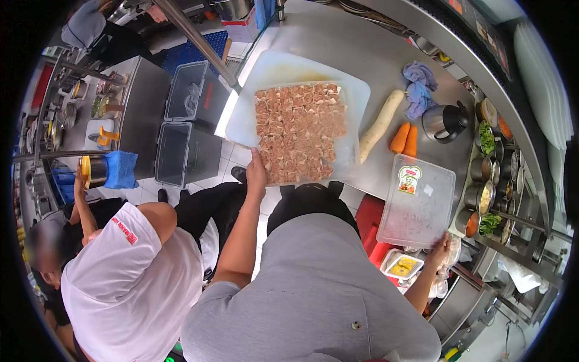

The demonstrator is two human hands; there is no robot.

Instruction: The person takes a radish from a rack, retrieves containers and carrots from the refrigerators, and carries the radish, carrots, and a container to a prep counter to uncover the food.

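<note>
My left hand [257, 174] is closed on the near left corner of a shallow clear plastic container [347, 163]. Rows of small brownish minced-meat pieces [298, 130] fill it, and it rests on a white cutting board [289, 67]. Out to the right, my right hand [442, 246] grips the near right corner of a translucent plastic lid [419, 202] with a green and white label. The lid is tilted over the counter's near edge. Between board and lid lie a long white radish [381, 125] and two carrots [405, 140].
A steel jug [445, 123] and a crumpled blue cloth [419, 89] stand at the right. Beyond are containers of chopped vegetables [486, 196]. A co-worker in a white shirt [132, 283] is close on my left, holding a pot [98, 172]. Grey bins [188, 154] stand behind.
</note>
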